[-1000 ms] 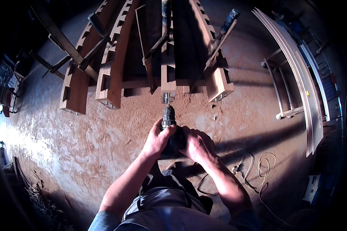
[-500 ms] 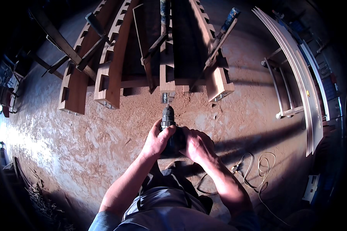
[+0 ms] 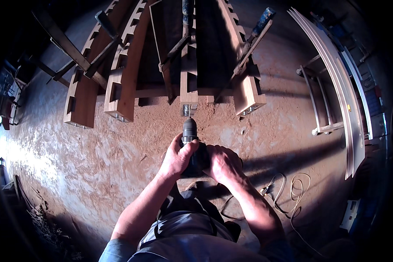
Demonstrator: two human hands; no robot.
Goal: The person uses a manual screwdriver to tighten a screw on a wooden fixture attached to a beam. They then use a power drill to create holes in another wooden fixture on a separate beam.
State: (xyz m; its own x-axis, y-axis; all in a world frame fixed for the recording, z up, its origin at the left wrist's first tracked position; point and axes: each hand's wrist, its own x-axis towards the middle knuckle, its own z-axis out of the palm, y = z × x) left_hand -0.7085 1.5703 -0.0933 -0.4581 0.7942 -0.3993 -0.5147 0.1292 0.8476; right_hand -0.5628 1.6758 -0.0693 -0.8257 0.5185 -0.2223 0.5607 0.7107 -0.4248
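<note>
Both of my hands are wrapped around a dark power drill (image 3: 199, 158). Up front, close behind the chuck (image 3: 190, 129), my left hand (image 3: 178, 158) is closed with its thumb on top. My right hand (image 3: 224, 163) grips the rear right side; its fingertips are partly hidden. The drill points away from me at the end of the middle notched wooden beam (image 3: 188, 97). A thin bit reaches the shiny metal at that end face, though whether it has entered the wood I cannot tell. The chuck's ridges look smeared.
More notched beams lie to the left (image 3: 119, 98) and right (image 3: 249, 94), held by bar clamps (image 3: 254, 41). Sawdust covers the floor (image 3: 118, 153). A cable (image 3: 292, 205) coils at lower right, near long pale boards (image 3: 351, 131) on a wheeled rack (image 3: 323, 105).
The chuck's ridges were sharp before and are now blurred smooth, as if spinning. My grip on the drill is the same, and the view has shifted slightly.
</note>
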